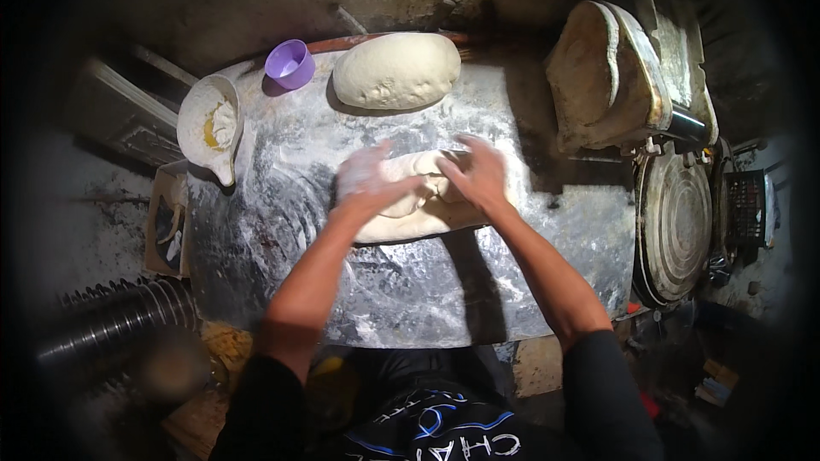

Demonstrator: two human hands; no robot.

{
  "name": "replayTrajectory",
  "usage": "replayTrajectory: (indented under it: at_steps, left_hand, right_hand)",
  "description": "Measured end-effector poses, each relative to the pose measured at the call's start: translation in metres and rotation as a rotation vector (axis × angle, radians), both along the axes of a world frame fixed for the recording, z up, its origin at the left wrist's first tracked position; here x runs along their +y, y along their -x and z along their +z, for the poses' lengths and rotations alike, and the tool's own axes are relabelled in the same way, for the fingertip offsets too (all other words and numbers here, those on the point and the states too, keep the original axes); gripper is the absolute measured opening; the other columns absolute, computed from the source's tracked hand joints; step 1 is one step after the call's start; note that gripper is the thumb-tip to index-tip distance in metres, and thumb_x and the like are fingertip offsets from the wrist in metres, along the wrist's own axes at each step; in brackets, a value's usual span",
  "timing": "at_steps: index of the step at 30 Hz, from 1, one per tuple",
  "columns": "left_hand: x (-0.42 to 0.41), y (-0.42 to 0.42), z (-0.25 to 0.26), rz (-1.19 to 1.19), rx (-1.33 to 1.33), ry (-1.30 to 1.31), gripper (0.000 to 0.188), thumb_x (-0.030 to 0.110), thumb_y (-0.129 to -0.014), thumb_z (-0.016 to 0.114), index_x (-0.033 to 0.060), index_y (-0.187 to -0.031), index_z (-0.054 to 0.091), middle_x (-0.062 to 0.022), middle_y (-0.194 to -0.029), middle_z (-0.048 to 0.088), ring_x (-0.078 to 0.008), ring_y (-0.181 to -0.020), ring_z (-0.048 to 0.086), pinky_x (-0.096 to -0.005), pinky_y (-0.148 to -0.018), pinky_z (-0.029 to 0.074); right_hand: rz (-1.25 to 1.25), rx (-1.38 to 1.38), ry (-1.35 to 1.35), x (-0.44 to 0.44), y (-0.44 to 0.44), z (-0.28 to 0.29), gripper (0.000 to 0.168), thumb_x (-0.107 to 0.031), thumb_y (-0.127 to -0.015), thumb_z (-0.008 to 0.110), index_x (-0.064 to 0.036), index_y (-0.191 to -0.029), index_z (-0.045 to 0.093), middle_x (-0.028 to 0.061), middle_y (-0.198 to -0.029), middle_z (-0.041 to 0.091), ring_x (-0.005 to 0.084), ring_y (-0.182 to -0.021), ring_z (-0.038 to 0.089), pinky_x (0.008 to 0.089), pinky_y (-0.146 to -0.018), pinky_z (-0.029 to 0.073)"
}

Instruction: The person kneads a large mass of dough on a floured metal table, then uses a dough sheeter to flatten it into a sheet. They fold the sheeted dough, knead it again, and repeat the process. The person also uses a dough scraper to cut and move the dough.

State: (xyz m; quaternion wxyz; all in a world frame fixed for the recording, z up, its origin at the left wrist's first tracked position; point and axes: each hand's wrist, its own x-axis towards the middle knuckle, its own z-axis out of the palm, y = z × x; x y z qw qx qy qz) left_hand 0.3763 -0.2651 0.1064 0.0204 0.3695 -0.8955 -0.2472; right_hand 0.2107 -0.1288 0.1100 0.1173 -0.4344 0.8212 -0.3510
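Observation:
A piece of pale dough, partly folded over itself, lies at the middle of the floured worktop. My left hand is on the dough's left side, its thumb reaching toward the middle; it is blurred and looks floury. On the right side, my right hand touches the dough with fingers spread and thumb pointing inward. Both hands hide parts of the dough. Beyond them a large smooth oval loaf of dough rests near the far edge, separate from the piece under my hands.
A purple plastic cup stands at the back left, near a scoop-shaped container holding flour. At the right are a dough-processing machine, apparently, and a round metal lid or pan. A cardboard box sits beside the left edge.

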Motion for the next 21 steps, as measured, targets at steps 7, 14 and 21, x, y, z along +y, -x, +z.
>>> replayTrajectory:
  at_steps: [7, 14, 21]
  left_hand:
    - [0.097, -0.065, -0.011, 0.554, 0.38, -0.613, 0.091, 0.041, -0.076, 0.079, 0.0027, -0.143, 0.031, -0.0247, -0.138, 0.04, -0.0339, -0.12, 0.049, -0.0449, -0.103, 0.04]
    - [0.139, -0.095, -0.013, 0.735, 0.658, -0.745, 0.088, 0.041, -0.089, 0.067, -0.0051, -0.146, 0.018, -0.0234, -0.149, 0.028, -0.0298, -0.137, 0.031, -0.0397, -0.112, 0.029]
    - [0.109, -0.08, -0.005, -0.059, 0.582, -0.13, 0.029, 0.019, -0.084, 0.067, 0.0029, -0.108, 0.066, -0.0182, -0.113, 0.063, -0.0381, -0.108, 0.057, -0.0449, -0.096, 0.044]
  right_hand:
    - [-0.302, -0.348, -0.322, 0.033, 0.028, -0.035, 0.085, -0.055, -0.061, 0.082, 0.0, -0.123, 0.059, 0.0211, -0.115, 0.065, 0.0322, -0.106, 0.063, 0.038, -0.095, 0.048]
    - [0.292, 0.219, -0.096, 0.038, -0.058, 0.043, 0.03, -0.016, -0.068, 0.071, -0.009, -0.096, 0.062, 0.0143, -0.089, 0.061, 0.0345, -0.083, 0.061, 0.0449, -0.071, 0.048]
    - [0.264, 0.109, 0.013, 0.107, -0.131, 0.067, 0.052, -0.046, -0.081, 0.065, -0.009, -0.117, 0.062, 0.0159, -0.125, 0.057, 0.0361, -0.119, 0.051, 0.0523, -0.101, 0.034]
